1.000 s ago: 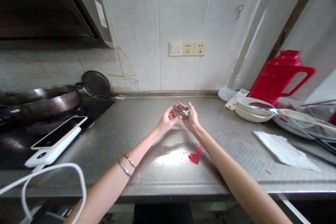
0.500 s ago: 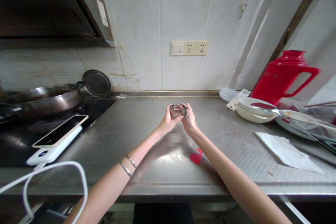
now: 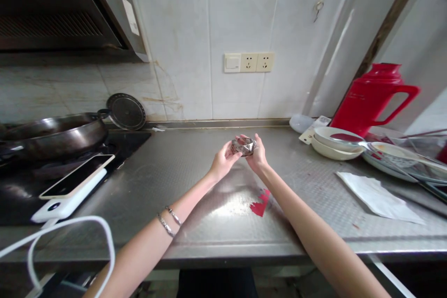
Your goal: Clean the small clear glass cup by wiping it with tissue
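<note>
Tilting and shifting rightward: smoky faceted glass dish (image 3: 245, 146) between two bare hands

Since half a second ago, the dish is showing more of its faceted side and less of its open rim; the right hand (image 3: 257, 157) is sitting slightly farther right, and the dish is going with it; the left hand (image 3: 222, 163) is laying its thumb along the near edge. Both hands are gripping the piece at opposite ends, spread only as wide as the dish itself; neither is letting go, so I'm reading the change as a turning within the grip, not a setting-down. The dish is hovering above the stainless-steel counter (image 3: 174, 160), well back from the front edge; whether anything is lying inside it I cannot tell. Nearer that edge, a jagged red scrap (image 3: 259, 207) is lying on the metal; to the left, a smartphone (image 3: 78, 177) is resting on a white power bank (image 3: 64, 209), in front of a metal pan (image 3: 66, 136); to the right, a red thermos jug (image 3: 370, 98) is standing behind stacked white bowls (image 3: 331, 152), a white napkin (image 3: 379, 198) lying in front of them.
</note>
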Available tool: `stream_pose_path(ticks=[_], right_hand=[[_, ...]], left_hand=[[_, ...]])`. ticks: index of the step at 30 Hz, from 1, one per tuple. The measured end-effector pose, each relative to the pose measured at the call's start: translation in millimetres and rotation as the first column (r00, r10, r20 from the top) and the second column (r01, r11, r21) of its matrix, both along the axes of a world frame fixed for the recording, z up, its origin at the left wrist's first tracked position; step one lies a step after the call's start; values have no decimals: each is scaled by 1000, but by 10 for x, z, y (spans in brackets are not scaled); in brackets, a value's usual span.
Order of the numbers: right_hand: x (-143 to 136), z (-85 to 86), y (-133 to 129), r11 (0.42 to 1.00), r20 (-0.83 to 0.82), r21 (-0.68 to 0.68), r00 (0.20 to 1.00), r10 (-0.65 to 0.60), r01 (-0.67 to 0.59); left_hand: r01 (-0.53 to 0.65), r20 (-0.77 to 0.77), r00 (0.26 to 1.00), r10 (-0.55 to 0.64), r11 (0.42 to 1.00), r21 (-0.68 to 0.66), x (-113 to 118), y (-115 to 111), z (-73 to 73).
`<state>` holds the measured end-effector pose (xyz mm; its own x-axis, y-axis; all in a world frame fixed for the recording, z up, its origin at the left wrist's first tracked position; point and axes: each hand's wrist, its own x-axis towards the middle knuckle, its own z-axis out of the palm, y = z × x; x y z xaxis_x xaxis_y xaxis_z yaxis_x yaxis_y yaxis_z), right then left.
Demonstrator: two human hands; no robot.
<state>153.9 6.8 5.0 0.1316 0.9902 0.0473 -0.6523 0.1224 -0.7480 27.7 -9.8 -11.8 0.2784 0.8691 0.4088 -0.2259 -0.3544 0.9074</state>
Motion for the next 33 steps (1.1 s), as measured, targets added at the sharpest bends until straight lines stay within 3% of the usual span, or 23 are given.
stream_pose_path(ticks=[5, 10, 14, 18, 20, 22, 27, 33], right_hand=[[-123, 33, -99, 988, 17, 31, 989, 150, -151], [-150, 63, -150, 993, 114, 23, 988, 109, -112], [-164, 5, -101, 1000, 173, 27, 985, 8, -13], [-222, -120, -21, 994, 230, 41, 967, -107, 100], [-232, -169, 12, 992, 243, 50, 962, -124, 115], [-213, -190, 36, 991, 235, 53, 963, -135, 126], [-94, -113, 49, 997, 114, 8, 990, -80, 79], [-108, -31, -39, 999, 83, 37, 996, 28, -31]], left_hand=[[117, 8, 993, -117, 993, -21, -113, 27, 94], [266, -10, 964, -267, 964, -20, -114, 38, 77], [147, 16, 989, -147, 989, 34, -63, 69, -3], [-51, 59, 997, 52, 998, -30, -46, 109, -97], [-94, 58, 994, 96, 995, -36, -45, 119, -125], [-77, 45, 996, 78, 997, -18, -44, 109, -121], [127, 28, 991, -128, 991, 34, -28, 23, 11], [143, 47, 989, -142, 990, -6, -52, 38, 53]])
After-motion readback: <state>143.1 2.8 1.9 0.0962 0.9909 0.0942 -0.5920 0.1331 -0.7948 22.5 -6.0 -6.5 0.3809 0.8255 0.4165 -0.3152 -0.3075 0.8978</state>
